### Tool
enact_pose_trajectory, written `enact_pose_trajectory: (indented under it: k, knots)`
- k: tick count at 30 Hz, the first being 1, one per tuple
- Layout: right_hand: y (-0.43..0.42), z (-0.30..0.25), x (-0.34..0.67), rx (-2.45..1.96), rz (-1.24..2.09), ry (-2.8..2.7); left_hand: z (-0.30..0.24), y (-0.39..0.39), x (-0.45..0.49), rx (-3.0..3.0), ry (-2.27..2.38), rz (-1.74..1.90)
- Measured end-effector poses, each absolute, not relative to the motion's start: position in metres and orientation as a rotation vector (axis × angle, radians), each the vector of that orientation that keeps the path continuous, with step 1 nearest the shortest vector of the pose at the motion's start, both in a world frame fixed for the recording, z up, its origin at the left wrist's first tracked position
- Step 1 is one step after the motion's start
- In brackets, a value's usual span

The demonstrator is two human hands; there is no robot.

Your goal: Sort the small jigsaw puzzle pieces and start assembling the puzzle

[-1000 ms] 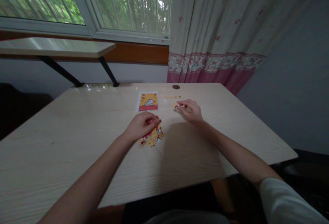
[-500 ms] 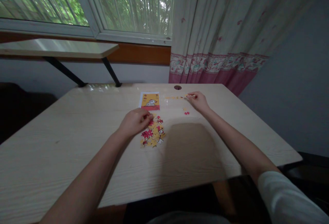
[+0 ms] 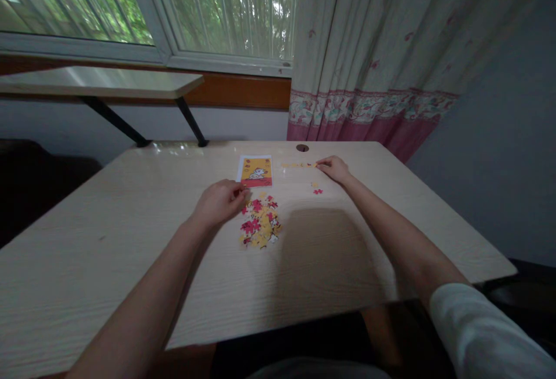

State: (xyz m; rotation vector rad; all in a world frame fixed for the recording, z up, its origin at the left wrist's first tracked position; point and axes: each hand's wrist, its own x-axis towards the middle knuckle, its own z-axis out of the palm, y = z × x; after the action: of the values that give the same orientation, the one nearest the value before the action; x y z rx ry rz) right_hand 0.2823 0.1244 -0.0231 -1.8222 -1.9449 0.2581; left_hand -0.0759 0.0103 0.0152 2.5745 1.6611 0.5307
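Observation:
My right hand (image 3: pixel 334 169) pinches a small yellow puzzle piece (image 3: pixel 316 165) at the right end of a thin row of joined yellow pieces (image 3: pixel 296 165). My left hand (image 3: pixel 220 201) rests by the upper left of a loose pile of puzzle pieces (image 3: pixel 261 225), red, yellow and white. Its fingers are curled together beside the lower left corner of the picture card (image 3: pixel 256 171); whatever they may hold is hidden. That card shows a white animal on yellow and red. A red piece (image 3: pixel 318 192) and a yellow piece (image 3: pixel 314 185) lie below the right hand.
The pale wooden desk (image 3: pixel 130 222) carries everything. A raised shelf (image 3: pixel 108 82) on black supports stands at its back left. Near the back edge is a round cable hole (image 3: pixel 302 148). Behind hang floral curtains (image 3: pixel 369 77) beside a window (image 3: pixel 226 14).
My right fingers have lowered the piece to the end of the row. My left hand has drawn slightly left and up, away from the pile toward the card's corner.

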Motion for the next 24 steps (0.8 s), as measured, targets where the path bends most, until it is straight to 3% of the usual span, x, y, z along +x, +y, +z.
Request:
enact_pose_trajectory:
  k: [16,24]
  knots:
    - [0.121,-0.021,0.280,-1.858,0.185,-1.946,0.008,0.013,-0.074,2.566,1.421,0.544]
    - [0.085,-0.013,0.254,-1.581,0.076,-1.999,0.001,0.015,-0.071,2.617,1.290,0.483]
